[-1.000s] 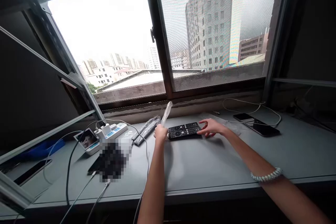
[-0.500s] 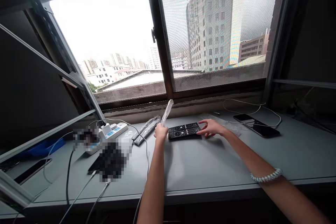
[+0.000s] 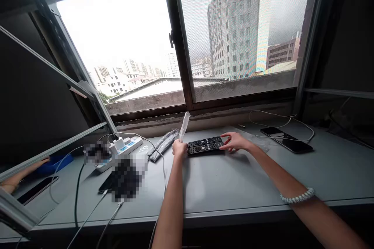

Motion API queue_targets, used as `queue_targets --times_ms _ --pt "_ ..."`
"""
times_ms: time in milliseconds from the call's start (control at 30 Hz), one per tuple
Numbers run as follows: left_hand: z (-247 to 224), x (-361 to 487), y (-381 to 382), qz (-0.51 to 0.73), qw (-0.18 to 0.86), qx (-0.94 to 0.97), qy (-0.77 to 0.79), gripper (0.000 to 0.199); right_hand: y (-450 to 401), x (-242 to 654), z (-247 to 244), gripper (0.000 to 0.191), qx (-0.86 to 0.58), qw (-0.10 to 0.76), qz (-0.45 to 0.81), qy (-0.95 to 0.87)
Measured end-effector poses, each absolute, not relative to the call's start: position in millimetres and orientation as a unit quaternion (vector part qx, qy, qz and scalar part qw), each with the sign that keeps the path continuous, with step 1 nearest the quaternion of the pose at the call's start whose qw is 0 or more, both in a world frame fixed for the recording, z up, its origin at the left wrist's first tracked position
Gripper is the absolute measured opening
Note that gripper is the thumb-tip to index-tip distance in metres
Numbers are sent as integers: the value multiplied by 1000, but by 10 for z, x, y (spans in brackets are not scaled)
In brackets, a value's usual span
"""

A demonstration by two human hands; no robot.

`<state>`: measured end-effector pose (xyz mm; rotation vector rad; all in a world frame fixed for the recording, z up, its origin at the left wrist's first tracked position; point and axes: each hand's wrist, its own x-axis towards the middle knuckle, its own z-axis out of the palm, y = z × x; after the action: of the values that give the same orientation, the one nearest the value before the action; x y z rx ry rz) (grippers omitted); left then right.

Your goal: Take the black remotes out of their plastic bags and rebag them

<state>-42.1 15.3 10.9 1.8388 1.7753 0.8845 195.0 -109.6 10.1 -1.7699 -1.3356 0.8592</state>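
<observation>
Two black remote controls (image 3: 205, 144) lie side by side, long edges together, buttons up, between my hands. My left hand (image 3: 179, 148) is closed on a clear plastic bag (image 3: 184, 126), which sticks up above the fist, and it sits against the remotes' left ends. At their right ends is my right hand (image 3: 235, 141), its forefinger at the far remote and its thumb at the near one, with the other fingers curled under. Left of my left hand, remotes in clear plastic wrapping (image 3: 163, 144) rest on the grey table (image 3: 233, 186).
A white power strip (image 3: 131, 144) with plugs and cables stands on the left. A dark phone (image 3: 288, 140) and a white cable lie at right, near a flat clear bag (image 3: 257, 140). Another person's arm (image 3: 25, 173) reaches toward a blue tray (image 3: 55, 163) beyond the metal frame.
Another person's arm has come into view at the far left. The upright plastic in my left hand has tilted slightly left. My hands and the two remotes have barely moved.
</observation>
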Motion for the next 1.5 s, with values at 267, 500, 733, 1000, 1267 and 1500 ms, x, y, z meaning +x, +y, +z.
queue_targets --times_ms 267,500,733,1000,1267,1500 --pt "183 -362 119 298 188 679 644 13 -1121 1944 126 78 -700 350 340 -521" --pt "120 -197 65 240 148 760 586 8 -1118 1885 111 77 -678 388 222 -583" --pt "44 -146 26 241 119 770 579 13 -1082 1847 69 64 -684 373 225 -585" --pt "42 -153 10 229 110 775 578 17 -1073 1864 70 58 -680 366 221 -595" --pt "43 -146 6 260 94 755 595 17 -1042 1876 3 61 -672 354 215 -614" --pt "317 -104 -251 374 73 768 514 42 -1020 1835 103 65 -680 452 188 -546"
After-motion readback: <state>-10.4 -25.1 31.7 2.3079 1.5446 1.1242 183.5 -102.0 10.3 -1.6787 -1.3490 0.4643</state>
